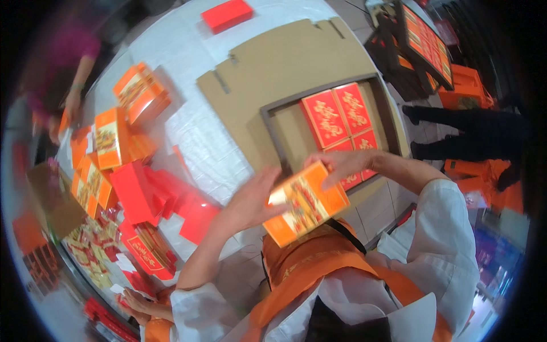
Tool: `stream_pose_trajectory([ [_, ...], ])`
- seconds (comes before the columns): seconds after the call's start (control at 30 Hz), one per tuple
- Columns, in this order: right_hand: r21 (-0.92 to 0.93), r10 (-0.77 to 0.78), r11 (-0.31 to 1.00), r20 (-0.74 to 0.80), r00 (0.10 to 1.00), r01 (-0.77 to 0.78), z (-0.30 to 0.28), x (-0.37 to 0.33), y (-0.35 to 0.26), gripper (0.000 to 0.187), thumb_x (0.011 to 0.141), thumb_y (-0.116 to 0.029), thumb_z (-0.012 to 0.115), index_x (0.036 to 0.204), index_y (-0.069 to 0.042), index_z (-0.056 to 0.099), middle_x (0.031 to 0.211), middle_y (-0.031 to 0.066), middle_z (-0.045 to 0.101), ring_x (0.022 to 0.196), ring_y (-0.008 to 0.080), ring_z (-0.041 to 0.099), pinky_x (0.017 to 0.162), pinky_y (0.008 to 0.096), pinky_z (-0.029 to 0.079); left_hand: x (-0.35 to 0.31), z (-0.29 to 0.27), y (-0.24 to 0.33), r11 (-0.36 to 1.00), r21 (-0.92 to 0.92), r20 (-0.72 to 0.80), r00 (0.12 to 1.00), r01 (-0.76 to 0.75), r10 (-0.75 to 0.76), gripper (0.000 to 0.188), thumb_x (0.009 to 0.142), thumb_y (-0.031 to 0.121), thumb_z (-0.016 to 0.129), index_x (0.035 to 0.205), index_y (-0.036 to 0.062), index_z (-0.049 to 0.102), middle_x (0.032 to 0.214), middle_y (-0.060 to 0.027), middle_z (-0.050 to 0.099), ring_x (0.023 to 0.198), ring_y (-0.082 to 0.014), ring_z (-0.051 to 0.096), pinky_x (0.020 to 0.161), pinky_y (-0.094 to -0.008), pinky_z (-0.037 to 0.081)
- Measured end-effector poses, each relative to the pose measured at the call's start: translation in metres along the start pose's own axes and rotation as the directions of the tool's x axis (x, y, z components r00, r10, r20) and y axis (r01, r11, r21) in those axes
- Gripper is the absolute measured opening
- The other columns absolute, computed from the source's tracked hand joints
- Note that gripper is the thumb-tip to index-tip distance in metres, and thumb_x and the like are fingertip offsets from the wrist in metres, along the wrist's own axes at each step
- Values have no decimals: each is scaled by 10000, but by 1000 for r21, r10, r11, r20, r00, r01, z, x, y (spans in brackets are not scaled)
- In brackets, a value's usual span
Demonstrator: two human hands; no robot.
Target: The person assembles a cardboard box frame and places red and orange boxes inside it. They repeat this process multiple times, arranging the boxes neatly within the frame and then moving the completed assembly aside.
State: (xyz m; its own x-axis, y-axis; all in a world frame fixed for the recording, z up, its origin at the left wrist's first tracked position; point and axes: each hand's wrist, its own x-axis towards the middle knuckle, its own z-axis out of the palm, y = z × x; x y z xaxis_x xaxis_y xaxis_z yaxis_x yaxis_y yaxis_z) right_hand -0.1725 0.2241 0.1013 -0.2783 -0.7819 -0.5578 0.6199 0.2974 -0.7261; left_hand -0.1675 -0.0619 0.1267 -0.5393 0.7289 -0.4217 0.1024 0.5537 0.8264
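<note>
An orange box with a printed pale panel (305,206) is held up in front of my chest, tilted. My left hand (248,199) grips its left end, and my right hand (345,166) holds the upper right end with fingers over the top. Just beyond lies a dark-rimmed shallow tray (274,137). Several red boxes with gold lettering (326,119) sit packed along its right side, some partly hidden behind my right hand and wrist. Under the tray spreads a flat brown cardboard sheet (256,62).
Orange boxes (142,94) and red boxes (134,191) are piled on the white-covered table's left. Another red box (227,15) lies at the far edge. Small packets (91,251) and a co-worker's hands (142,305) show lower left. Filled trays (424,45) stand upper right.
</note>
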Motion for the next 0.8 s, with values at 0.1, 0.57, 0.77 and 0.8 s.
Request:
stream_pose_trajectory([
  [0.1,133,90,986,53,995,-97,20,-47,58,503,829,-246,687,1206,-32,432,1141,57,534,1078,121,493,927,294,413,13,61,25,880,-402,424,903,254,-67,664,832,437,661,1313,31,447,1175,-152,588,1112,-227,547,947,-336,413],
  [0.57,431,-90,528,-829,553,732,-61,-208,181,418,911,-169,587,1288,-35,463,1244,70,541,1155,152,503,995,315,408,91,159,48,191,-938,-345,712,-291,-612,361,954,169,505,1260,-4,421,1182,-108,557,1041,-211,586,882,-356,511],
  [0.77,108,-56,635,-981,186,765,-128,-170,192,430,928,-179,576,1301,-1,460,1239,69,549,1112,148,535,959,305,434,110,175,44,352,-850,-519,509,-392,-686,367,949,186,528,1239,-18,434,1165,-117,559,1015,-198,587,863,-343,510],
  [0.8,99,-31,638,-988,153,763,-135,-165,195,426,926,-184,581,1294,-1,468,1238,68,549,1110,145,534,954,300,434,111,179,43,372,-841,-535,498,-393,-683,367,945,185,537,1236,-17,437,1163,-117,560,1012,-196,588,858,-338,510],
])
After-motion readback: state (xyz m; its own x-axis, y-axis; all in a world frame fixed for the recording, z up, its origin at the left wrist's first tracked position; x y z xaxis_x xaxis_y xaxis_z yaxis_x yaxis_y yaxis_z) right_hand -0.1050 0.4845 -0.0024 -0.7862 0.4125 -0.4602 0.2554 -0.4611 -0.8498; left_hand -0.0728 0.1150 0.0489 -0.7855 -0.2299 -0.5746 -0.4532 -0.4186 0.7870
